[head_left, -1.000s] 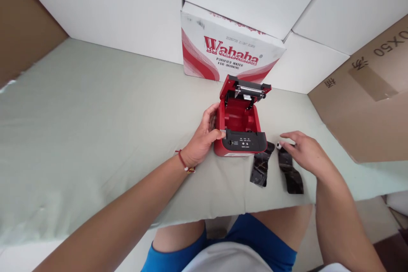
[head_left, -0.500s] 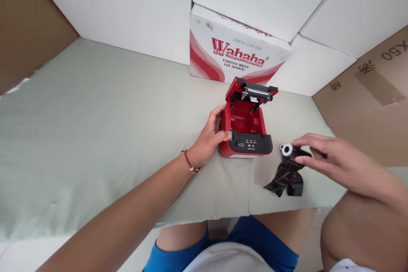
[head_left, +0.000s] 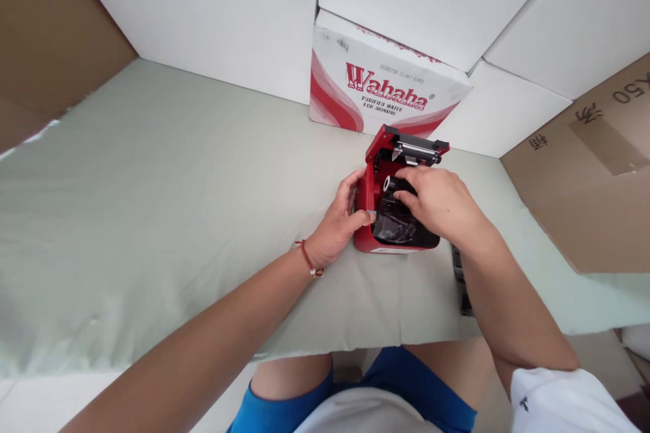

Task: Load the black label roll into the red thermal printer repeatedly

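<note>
A small red label printer (head_left: 363, 233) stands on the cloth with its lid (head_left: 406, 145) raised. My left hand (head_left: 338, 220) is closed around the printer's left side, thumb on the front left corner and fingers along the far side. Pinched in my right hand (head_left: 437, 199) is a black label roll (head_left: 388, 197) with a white core. The roll is at the printer's open compartment, and its loose black strip (head_left: 396, 226) hangs over the front panel, covering the buttons. My right fingers hide the roll's right end; whether it touches the compartment floor I cannot tell.
Partly behind my right forearm lies another black piece (head_left: 461, 284) on the pale green cloth (head_left: 203, 183). A Wahaha water carton (head_left: 386, 91) stands behind the printer, against white boxes (head_left: 213, 13). Brown cardboard boxes (head_left: 599, 162) border both sides.
My right hand has carried the label roll left and forward, from the cloth beside the printer to its open compartment. My left hand keeps its hold on the printer.
</note>
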A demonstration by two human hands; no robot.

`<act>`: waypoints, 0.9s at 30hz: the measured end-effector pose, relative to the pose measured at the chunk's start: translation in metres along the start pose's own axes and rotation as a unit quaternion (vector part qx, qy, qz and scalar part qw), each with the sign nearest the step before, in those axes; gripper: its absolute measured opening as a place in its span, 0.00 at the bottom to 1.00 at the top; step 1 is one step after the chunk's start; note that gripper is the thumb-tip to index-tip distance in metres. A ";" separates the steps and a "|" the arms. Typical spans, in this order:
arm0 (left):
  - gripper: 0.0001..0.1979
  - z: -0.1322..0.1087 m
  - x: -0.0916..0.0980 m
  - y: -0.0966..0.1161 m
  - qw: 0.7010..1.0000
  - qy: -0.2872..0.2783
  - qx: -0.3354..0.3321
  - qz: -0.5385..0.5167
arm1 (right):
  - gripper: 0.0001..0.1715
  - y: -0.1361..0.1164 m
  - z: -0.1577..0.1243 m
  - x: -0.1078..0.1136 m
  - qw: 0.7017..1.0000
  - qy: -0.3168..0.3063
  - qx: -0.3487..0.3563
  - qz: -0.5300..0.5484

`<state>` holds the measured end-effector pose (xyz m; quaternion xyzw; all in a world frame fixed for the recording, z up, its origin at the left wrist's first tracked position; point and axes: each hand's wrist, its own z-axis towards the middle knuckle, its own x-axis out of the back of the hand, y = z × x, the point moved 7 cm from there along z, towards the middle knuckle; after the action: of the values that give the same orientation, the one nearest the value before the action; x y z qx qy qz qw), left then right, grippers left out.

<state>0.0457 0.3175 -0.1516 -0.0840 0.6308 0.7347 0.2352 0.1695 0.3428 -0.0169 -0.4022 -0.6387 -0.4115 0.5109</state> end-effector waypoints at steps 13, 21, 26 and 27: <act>0.19 -0.061 -0.039 0.064 0.787 0.042 -0.375 0.487 | 0.21 -0.001 0.023 -0.019 0.999 0.003 0.000 0.033; 0.21 -0.073 -0.051 0.065 0.718 0.038 -0.408 0.563 | 0.16 0.025 -0.029 0.046 0.912 0.307 0.056 0.265; 0.16 -0.074 -0.066 0.072 0.707 0.035 -0.412 0.574 | 0.22 0.049 -0.012 0.043 0.907 0.379 0.078 0.167; 0.15 -0.074 -0.069 0.072 0.707 0.026 -0.411 0.575 | 0.22 0.050 -0.006 0.037 0.911 0.365 0.095 0.167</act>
<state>0.0610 0.2225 -0.0723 0.1873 0.1982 0.9119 -0.3068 0.2123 0.3571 0.0257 -0.2740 -0.3674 -0.3759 0.8054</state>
